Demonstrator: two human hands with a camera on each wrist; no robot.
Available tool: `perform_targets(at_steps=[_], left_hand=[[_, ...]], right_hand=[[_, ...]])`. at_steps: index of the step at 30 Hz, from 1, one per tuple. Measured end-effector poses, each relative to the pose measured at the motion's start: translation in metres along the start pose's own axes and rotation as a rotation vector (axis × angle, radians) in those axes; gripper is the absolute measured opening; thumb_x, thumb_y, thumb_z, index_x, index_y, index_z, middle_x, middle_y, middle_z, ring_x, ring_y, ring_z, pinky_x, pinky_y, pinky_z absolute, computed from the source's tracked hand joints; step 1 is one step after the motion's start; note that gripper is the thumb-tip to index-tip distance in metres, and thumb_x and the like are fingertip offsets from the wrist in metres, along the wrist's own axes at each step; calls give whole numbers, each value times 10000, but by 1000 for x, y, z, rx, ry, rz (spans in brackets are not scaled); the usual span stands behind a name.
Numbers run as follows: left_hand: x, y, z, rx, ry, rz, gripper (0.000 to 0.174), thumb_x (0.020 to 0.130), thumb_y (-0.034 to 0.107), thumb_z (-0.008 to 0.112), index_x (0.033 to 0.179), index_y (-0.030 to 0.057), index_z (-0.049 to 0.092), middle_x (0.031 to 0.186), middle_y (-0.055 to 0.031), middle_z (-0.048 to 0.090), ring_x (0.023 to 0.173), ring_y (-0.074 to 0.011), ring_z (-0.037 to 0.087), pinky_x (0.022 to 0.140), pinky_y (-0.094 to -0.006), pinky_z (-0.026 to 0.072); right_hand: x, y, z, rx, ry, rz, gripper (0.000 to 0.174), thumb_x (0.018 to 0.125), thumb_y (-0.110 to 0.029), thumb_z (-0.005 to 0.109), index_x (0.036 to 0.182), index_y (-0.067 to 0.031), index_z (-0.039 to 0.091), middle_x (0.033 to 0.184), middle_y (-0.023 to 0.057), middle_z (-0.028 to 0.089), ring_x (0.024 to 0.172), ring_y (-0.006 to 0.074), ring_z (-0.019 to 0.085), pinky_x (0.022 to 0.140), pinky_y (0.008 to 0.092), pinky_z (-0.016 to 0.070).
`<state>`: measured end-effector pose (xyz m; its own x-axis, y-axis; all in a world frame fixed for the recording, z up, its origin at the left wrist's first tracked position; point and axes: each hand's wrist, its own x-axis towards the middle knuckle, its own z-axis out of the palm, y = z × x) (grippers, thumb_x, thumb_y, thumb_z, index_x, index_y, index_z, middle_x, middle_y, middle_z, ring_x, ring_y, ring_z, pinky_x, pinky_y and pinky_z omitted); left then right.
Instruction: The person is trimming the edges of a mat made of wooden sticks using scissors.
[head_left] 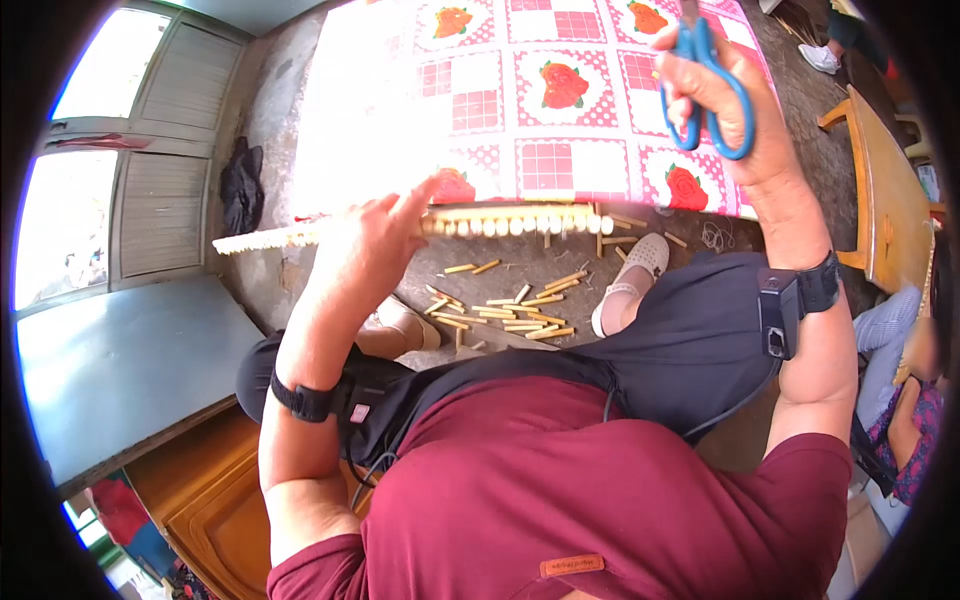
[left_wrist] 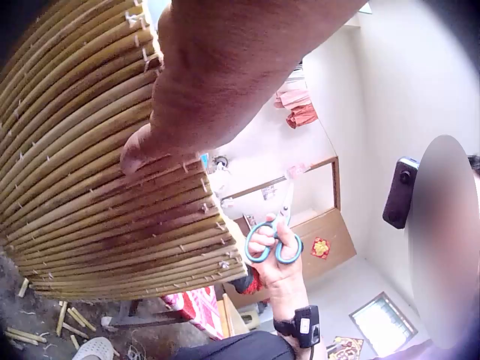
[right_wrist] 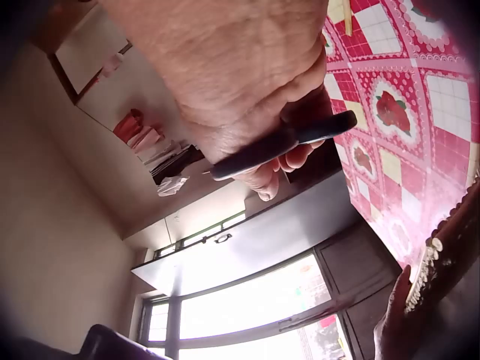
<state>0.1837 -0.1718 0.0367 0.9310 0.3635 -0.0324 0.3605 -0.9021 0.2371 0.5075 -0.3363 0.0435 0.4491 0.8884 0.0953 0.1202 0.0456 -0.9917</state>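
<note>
My left hand grips a mat of thin sticks, held edge-on over the near side of the table. In the left wrist view the stick mat spreads broad, its sticks bound in rows with white thread, and the thumb lies over its face. My right hand, raised over the table's right part, holds scissors with blue handles, fingers around the loops. Their blades point away from me, apart from the mat. In the right wrist view the scissors appear as a dark bar across the fingers.
A table with a pink rose-patterned cloth stands ahead. Several short cut stick pieces lie on the floor between my feet. A grey-topped cabinet is on the left. A wooden stool and another seated person are on the right.
</note>
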Motion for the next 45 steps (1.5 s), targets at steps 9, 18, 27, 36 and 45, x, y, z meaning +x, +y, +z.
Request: perform_targets(at_steps=[9,18,27,36,45], left_hand=[[-77,5,-145,-66,-130,-411,361,708,-33,733,1053,4,634,816,-162,666,717,-214,647,693,-316,509],[-102,-56,-349,551,23,-790,583,735,-4,649,1309,19,548,1098,-113,615,1011,-198,599,877,-329,501],[-38,-24,-249,879,511,-322,304,914,180,616,1201,87,650,981,-99,711,823,-210,682,759,-351,542],[21,-40,80,398,472,91,514,854,97,576,1359,189,542,1319,-120,568,1184,-345,545,977,-472,450],[21,6,118,180,227,99,888,756,330,775,1482,84,328,1575,-199,229,1477,-364,167,1175,-571,87]], right_hand=[[5,-3,34,33,-145,-4,267,857,-272,739,991,-71,626,778,-7,623,630,45,548,571,198,463],[12,9,27,8,-22,37,322,852,-339,739,995,-75,623,782,-32,566,651,47,529,599,204,447],[1,7,11,84,108,56,263,850,-279,742,963,-69,632,779,-8,606,641,60,542,567,209,430],[-28,1,-28,109,311,-45,230,889,-250,700,995,-63,620,789,0,592,648,62,532,572,223,437],[-33,4,-30,96,228,58,250,873,-253,716,1006,-66,617,739,-23,550,625,58,521,573,213,427]])
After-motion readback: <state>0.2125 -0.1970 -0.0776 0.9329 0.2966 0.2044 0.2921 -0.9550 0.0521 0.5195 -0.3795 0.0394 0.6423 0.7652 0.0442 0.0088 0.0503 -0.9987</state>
